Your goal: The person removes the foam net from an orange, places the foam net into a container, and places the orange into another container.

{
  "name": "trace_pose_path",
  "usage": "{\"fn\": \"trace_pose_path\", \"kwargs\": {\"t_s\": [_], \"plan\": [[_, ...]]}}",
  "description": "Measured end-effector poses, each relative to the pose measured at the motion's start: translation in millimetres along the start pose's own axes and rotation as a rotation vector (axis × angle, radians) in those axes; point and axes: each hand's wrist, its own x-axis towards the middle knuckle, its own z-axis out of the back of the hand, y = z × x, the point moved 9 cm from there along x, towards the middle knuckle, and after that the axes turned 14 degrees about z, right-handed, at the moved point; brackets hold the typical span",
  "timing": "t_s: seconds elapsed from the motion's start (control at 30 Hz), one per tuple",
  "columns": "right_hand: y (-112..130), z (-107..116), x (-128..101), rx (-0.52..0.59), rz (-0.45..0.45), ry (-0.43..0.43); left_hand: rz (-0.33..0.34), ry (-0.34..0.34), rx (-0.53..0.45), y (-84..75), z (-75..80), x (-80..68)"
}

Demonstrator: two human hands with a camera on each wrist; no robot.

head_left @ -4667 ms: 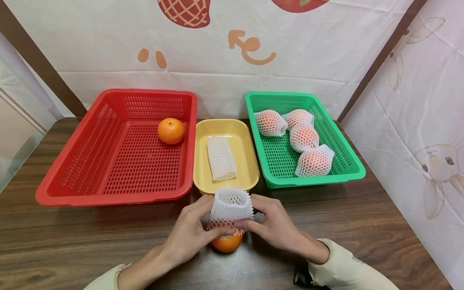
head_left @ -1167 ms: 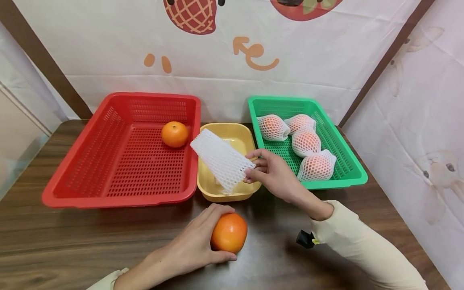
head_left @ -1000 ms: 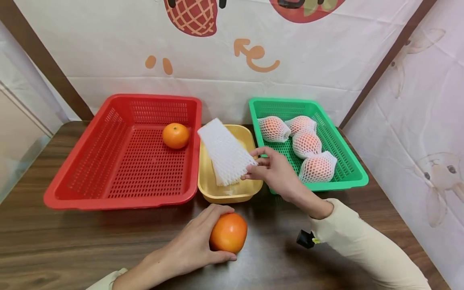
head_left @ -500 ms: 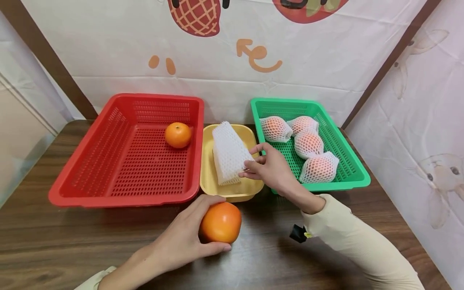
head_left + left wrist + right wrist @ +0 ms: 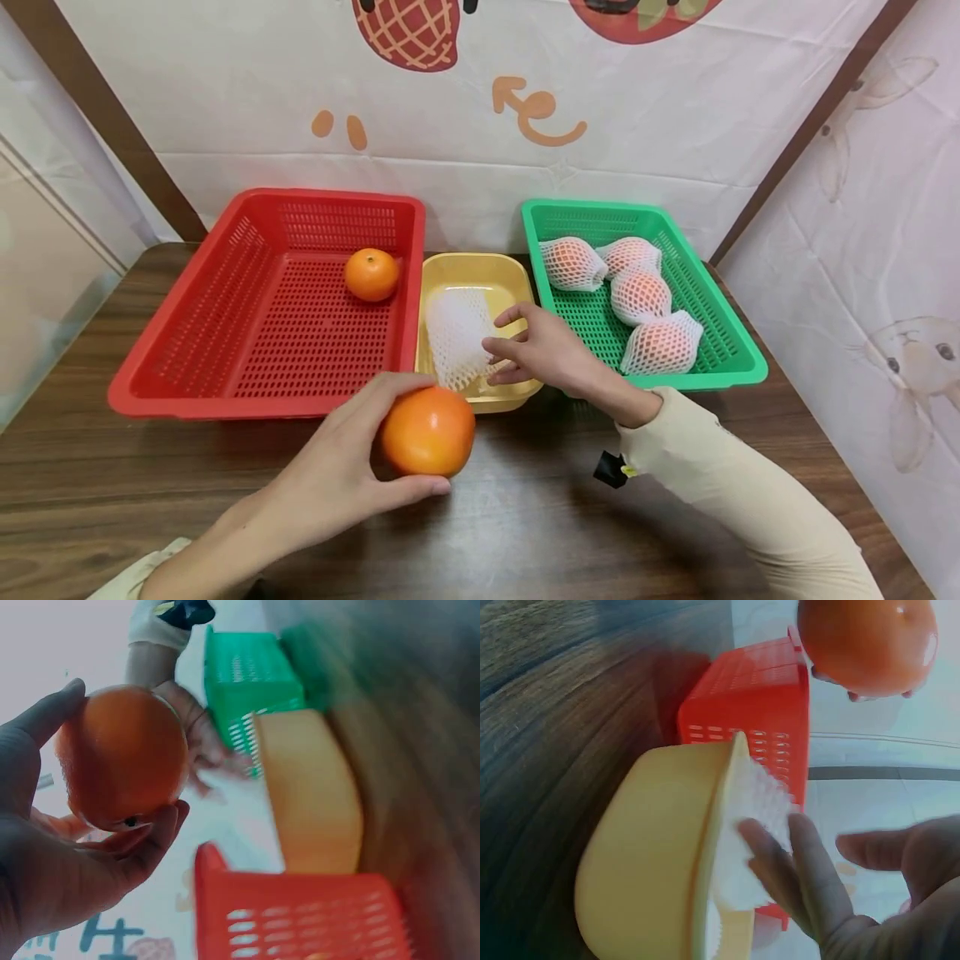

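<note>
Compared with half a second ago, my left hand (image 5: 341, 475) has lifted the bare orange (image 5: 427, 430) off the table (image 5: 90, 492) and shifted it left, toward the front rim of the red basket (image 5: 187, 350). My right hand (image 5: 543, 357) has let go of the foam net (image 5: 457, 335), which now lies flat in the yellow tray (image 5: 480, 271) instead of standing tilted in my fingers.

From left to right: the red basket holds one loose orange (image 5: 372, 274) near its back right corner. My left hand grips the bare orange from its left side, fingers curled over the top and thumb beneath; in the left wrist view the fruit (image 5: 124, 754) sits between fingertips and thumb. The fruit hangs just in front of the yellow tray. My right hand hovers over the tray's right edge with fingers spread and relaxed, holding nothing; in the right wrist view its fingertips (image 5: 769, 859) lie against the net (image 5: 757, 806). The green basket (image 5: 720, 317) at the right holds four netted fruits (image 5: 637, 296).
</note>
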Motion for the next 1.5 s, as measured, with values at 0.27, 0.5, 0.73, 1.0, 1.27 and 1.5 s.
{"fn": "trace_pose_path", "kwargs": {"t_s": [0.27,0.5,0.73,1.0,1.27,1.5], "plan": [[18,13,-5,-0.102,0.103,0.072,0.087,-0.138,0.018,0.8,44.1,13.1],[37,36,-4,-0.141,0.274,0.020,0.176,-0.191,0.066,16.5,75.8,30.3],[46,60,-3,-0.292,0.332,-0.057,0.281,-0.194,0.138,36.5,98.7,45.7],[45,89,5,-0.364,0.320,-0.128,0.389,-0.141,0.185,71.3,112.7,57.8],[44,117,19,-0.373,0.291,-0.149,0.472,-0.108,0.205,96.6,115.7,68.3],[46,135,26,-0.468,0.277,-0.130,0.464,-0.044,0.281,99.8,117.3,88.2]]}}
